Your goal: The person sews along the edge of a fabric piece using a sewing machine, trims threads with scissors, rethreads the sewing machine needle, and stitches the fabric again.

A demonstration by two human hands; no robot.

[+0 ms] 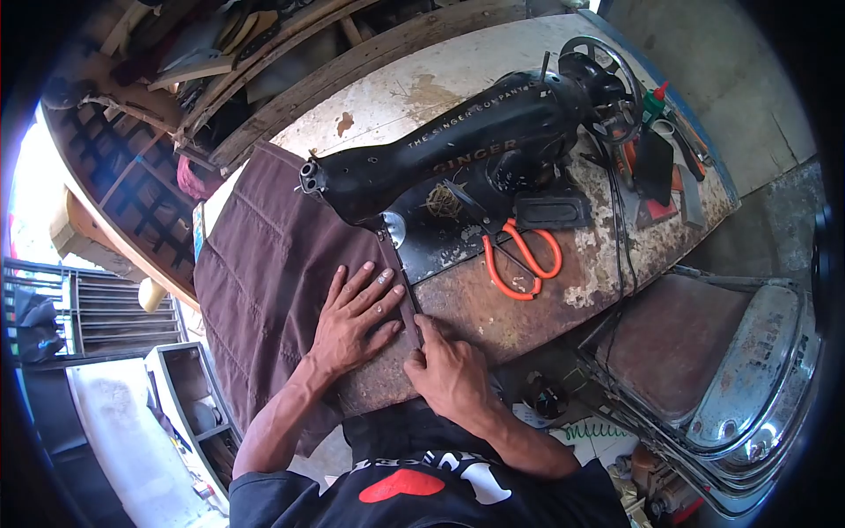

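A quilted brown fabric [255,238] lies over the left part of the worn table, under the needle end of a black Singer sewing machine [466,136]. My left hand [359,321] rests flat on the fabric, fingers spread, just in front of the needle area. Along the fabric's right edge runs a narrow folded strip [407,308]. Beside it, my right hand [449,370] is closed, with thumb and forefinger pinching the strip's near end. Orange-handled scissors [519,262] lie right of the machine bed, their blades partly over it.
A handwheel [607,84] stands at the machine's right end. Behind it are a green glue bottle [654,104] and several small tools. Black cables hang over the table's front edge. A metal-framed chair [678,343] stands at right, wooden shelving [273,70] at upper left.
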